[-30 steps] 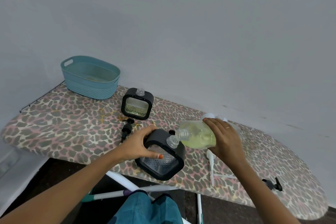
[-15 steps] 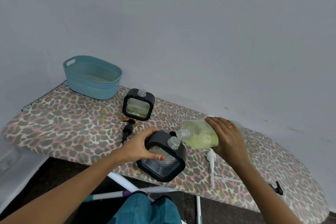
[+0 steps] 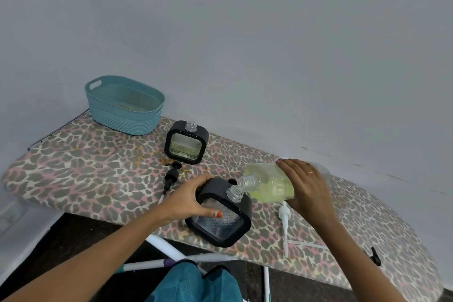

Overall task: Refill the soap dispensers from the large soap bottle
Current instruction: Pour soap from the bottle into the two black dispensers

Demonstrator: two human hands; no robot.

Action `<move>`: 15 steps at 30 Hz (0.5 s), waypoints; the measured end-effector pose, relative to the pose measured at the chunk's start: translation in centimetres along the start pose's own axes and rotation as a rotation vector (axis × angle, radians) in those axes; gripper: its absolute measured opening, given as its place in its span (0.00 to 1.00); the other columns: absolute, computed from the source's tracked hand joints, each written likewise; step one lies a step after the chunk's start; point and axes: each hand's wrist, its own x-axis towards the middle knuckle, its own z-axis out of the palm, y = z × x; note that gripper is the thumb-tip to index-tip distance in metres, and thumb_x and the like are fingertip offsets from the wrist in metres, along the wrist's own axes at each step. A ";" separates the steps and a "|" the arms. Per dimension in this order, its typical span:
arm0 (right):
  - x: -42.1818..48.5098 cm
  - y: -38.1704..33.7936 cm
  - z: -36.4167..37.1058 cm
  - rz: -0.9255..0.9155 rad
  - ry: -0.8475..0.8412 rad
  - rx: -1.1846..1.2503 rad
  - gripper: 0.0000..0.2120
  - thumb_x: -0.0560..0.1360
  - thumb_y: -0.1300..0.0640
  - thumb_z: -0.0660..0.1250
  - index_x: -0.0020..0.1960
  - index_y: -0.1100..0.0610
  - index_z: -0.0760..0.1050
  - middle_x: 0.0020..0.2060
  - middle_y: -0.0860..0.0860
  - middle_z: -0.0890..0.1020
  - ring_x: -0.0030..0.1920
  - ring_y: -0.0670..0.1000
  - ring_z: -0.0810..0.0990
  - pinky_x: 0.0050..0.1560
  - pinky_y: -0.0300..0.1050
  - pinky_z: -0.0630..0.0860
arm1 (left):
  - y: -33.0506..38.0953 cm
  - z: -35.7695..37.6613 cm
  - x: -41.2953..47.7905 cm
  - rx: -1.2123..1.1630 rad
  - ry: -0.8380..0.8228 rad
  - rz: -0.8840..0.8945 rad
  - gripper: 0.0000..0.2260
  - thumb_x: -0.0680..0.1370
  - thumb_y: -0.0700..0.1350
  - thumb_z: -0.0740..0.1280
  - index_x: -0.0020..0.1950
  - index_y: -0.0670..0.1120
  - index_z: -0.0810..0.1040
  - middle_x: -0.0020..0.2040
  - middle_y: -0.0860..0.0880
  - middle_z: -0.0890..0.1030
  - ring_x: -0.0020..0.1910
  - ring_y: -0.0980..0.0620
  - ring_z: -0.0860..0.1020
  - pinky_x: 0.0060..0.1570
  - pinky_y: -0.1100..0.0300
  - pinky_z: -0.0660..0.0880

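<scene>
My left hand (image 3: 187,200) grips a square black-framed soap dispenser (image 3: 220,220) at the near edge of the leopard-print ironing board (image 3: 81,167), tilted toward me, its clear neck open. My right hand (image 3: 305,187) holds the large soap bottle (image 3: 267,185) of yellow-green liquid tipped on its side, its open mouth just above the dispenser's neck. A second black dispenser (image 3: 186,143) stands upright farther back, uncapped, with a little soap in it.
A teal basket (image 3: 122,105) sits at the board's far left. A black pump (image 3: 171,175) lies left of my left hand, a white pump (image 3: 284,218) lies below the bottle, and another black pump (image 3: 375,256) lies at the right edge. The wall is close behind.
The bottle's mouth stays over the dispenser's neck; the bottle has tipped slightly further. The view has shifted a little; both hands keep their hold.
</scene>
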 end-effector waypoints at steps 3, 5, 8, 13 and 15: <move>0.1 0.0 0.0 -0.004 0.007 0.002 0.39 0.54 0.54 0.83 0.59 0.58 0.69 0.50 0.56 0.83 0.50 0.57 0.82 0.50 0.54 0.78 | 0.0 0.0 0.0 -0.015 -0.004 0.006 0.25 0.64 0.36 0.76 0.53 0.55 0.70 0.52 0.57 0.76 0.49 0.71 0.76 0.47 0.77 0.71; 0.1 0.1 -0.1 -0.007 0.012 0.000 0.38 0.55 0.54 0.82 0.59 0.58 0.69 0.50 0.56 0.83 0.50 0.57 0.82 0.50 0.54 0.78 | -0.1 0.0 0.0 -0.022 -0.007 0.007 0.25 0.64 0.37 0.76 0.54 0.54 0.70 0.52 0.56 0.77 0.50 0.69 0.76 0.48 0.76 0.71; 0.1 0.2 -0.1 -0.007 0.015 -0.011 0.38 0.54 0.55 0.83 0.59 0.58 0.69 0.50 0.56 0.83 0.49 0.57 0.83 0.50 0.54 0.78 | -0.2 0.0 0.0 -0.029 -0.004 0.002 0.25 0.64 0.37 0.76 0.54 0.54 0.71 0.53 0.55 0.78 0.51 0.67 0.77 0.49 0.74 0.72; 0.2 0.4 0.0 -0.012 0.014 -0.016 0.39 0.53 0.55 0.83 0.59 0.58 0.69 0.50 0.56 0.83 0.49 0.58 0.83 0.49 0.54 0.79 | -0.1 0.1 0.0 -0.026 0.007 0.002 0.26 0.64 0.37 0.77 0.54 0.56 0.70 0.53 0.56 0.77 0.51 0.69 0.76 0.49 0.76 0.71; 0.2 0.5 -0.1 -0.013 0.015 -0.019 0.39 0.53 0.55 0.83 0.59 0.58 0.69 0.50 0.56 0.83 0.49 0.58 0.83 0.49 0.54 0.79 | -0.1 0.1 0.0 -0.025 0.005 0.004 0.26 0.64 0.37 0.76 0.54 0.55 0.70 0.53 0.56 0.77 0.51 0.68 0.76 0.49 0.76 0.71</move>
